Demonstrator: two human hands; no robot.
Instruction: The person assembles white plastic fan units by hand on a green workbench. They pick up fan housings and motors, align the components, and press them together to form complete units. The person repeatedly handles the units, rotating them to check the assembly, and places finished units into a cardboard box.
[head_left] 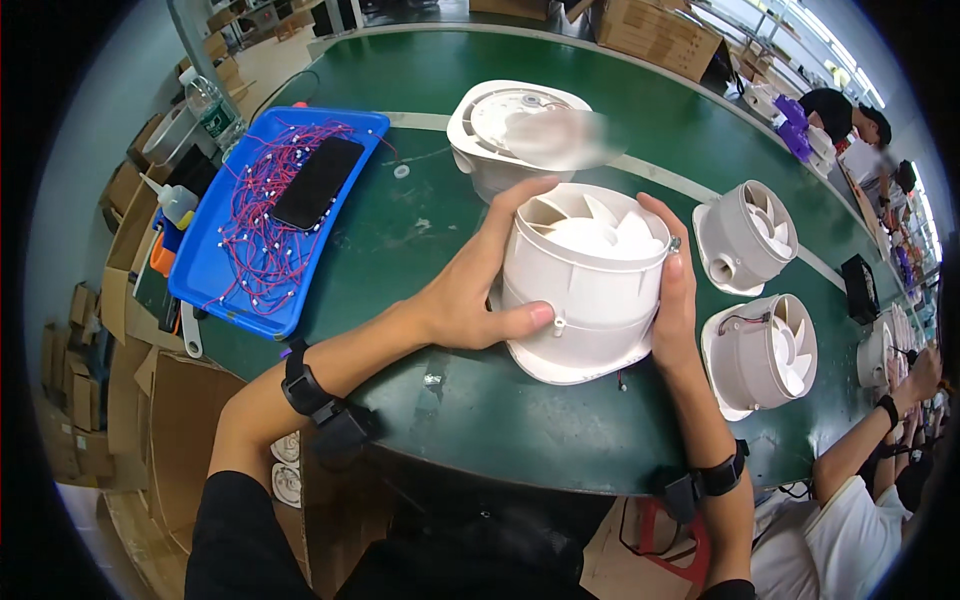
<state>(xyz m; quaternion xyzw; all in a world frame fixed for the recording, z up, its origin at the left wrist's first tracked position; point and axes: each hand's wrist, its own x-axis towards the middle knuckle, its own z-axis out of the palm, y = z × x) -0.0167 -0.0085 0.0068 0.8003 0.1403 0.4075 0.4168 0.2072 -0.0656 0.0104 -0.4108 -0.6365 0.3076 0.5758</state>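
Both hands clasped around a white round fan housing [590, 285] upright on the green tabletop [450, 410]: left hand [470, 295] gripping its near side, right hand [675, 290] pressed along the far side, fingertips possibly curled over the rim.

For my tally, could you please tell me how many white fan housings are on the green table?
4 clearly: one between both hands, one behind it, two at right. More may sit farther right, partly hidden.
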